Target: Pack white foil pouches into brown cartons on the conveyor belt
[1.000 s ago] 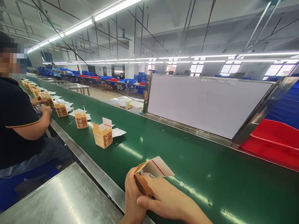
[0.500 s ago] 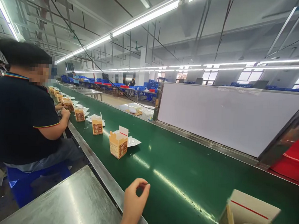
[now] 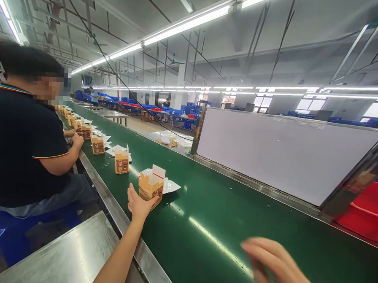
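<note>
My left hand [image 3: 140, 204] is at the nearest small carton [image 3: 148, 189], fingers spread along its left side and thumb across its lower front. The carton is orange and brown with its top flaps up, and it stands upright on the green conveyor belt [image 3: 217, 210]. I cannot see a closed grip on it. Behind its right side lies a silvery-white packet [image 3: 171, 185]. Over the belt at the lower right is my right hand [image 3: 274, 264], blurred, its fingers and thumb apart with nothing visible between them.
Several similar cartons, such as this carton [image 3: 122, 161], line the belt toward the far left, with packets beside them. A co-worker [image 3: 24, 141] sits at left. A metal table [image 3: 65, 253] adjoins the belt; a white panel [image 3: 283, 155] and red bins [image 3: 366, 210] stand beyond.
My left hand has moved forward and left from above the belt edge to the nearest carton. The open carton at lower right is out of view, and my right hand has come further into view.
</note>
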A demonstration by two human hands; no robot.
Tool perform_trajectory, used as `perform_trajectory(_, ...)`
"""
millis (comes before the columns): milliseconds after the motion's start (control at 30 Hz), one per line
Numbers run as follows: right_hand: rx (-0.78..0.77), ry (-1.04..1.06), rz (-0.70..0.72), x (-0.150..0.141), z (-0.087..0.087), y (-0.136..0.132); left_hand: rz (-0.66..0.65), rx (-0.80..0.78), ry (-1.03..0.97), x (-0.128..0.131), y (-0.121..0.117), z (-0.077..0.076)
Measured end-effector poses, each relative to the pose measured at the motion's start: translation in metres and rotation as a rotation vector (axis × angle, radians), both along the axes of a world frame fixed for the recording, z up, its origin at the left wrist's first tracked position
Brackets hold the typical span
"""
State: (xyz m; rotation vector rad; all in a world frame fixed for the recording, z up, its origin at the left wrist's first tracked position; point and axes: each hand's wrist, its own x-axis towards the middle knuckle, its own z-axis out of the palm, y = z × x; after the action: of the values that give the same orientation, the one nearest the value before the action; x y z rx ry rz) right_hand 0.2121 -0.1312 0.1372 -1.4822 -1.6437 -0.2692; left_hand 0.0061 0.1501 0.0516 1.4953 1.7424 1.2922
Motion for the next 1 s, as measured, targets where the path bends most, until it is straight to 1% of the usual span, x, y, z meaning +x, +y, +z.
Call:
perform_trajectory(33, -0.049, -0.001, 0.056, -0.004, 0.003, 0.025, -0.030, -0.016, -0.018, 0.001, 0.003, -0.001)
perform_trajectory(67, -0.139, 0.012, 0.110, -0.007, 0.005, 0.053, -0.062, -0.023, -0.035, 0.002, 0.005, -0.001)
perform_trajectory(133, -0.322, 0.014, 0.154, -0.009, 0.008, 0.113, -0.120, -0.015, -0.056, 0.001, 0.004, -0.002)
perform_trajectory(200, -0.427, -0.028, 0.181, -0.007, 0.007, 0.169, -0.155, 0.010, -0.072, -0.003, -0.004, -0.004)
perform_trajectory(267, -0.485, -0.078, 0.234, -0.003, 0.002, 0.215, -0.165, 0.067, -0.104, -0.007, -0.019, -0.009)
perform_trajectory(367, -0.601, -0.138, 0.324, -0.001, -0.013, 0.265, -0.128, 0.126, -0.220, -0.010, -0.047, -0.028)
perform_trajectory(433, -0.691, -0.172, 0.352, -0.003, -0.023, 0.288, -0.072, 0.105, -0.299, -0.008, -0.064, -0.042)
perform_trajectory(500, -0.759, -0.197, 0.362, -0.007, -0.031, 0.303, -0.038, 0.086, -0.352, -0.004, -0.079, -0.052)
perform_trajectory(567, -0.793, -0.209, 0.365, -0.009, -0.036, 0.308, -0.053, 0.091, -0.384, 0.002, -0.091, -0.053)
perform_trajectory(633, -0.777, -0.194, 0.349, -0.010, -0.040, 0.301, -0.136, 0.102, -0.380, 0.006, -0.100, -0.046)
perform_trajectory(700, -0.709, -0.146, 0.307, -0.007, -0.042, 0.283, -0.232, 0.098, -0.341, 0.009, -0.106, -0.036)
perform_trajectory(767, -0.603, -0.065, 0.240, -0.001, -0.042, 0.258, -0.295, 0.090, -0.298, 0.011, -0.110, -0.027)
perform_trajectory(867, -0.425, 0.104, 0.077, 0.012, -0.031, 0.214, -0.329, 0.112, -0.257, 0.012, -0.114, -0.022)
perform_trajectory(967, -0.211, 0.297, -0.108, 0.021, -0.008, 0.165, -0.342, 0.148, -0.211, 0.012, -0.117, -0.023)
perform_trajectory(1000, -0.146, 0.357, -0.120, 0.021, 0.001, 0.148, -0.343, 0.156, -0.194, 0.013, -0.118, -0.023)
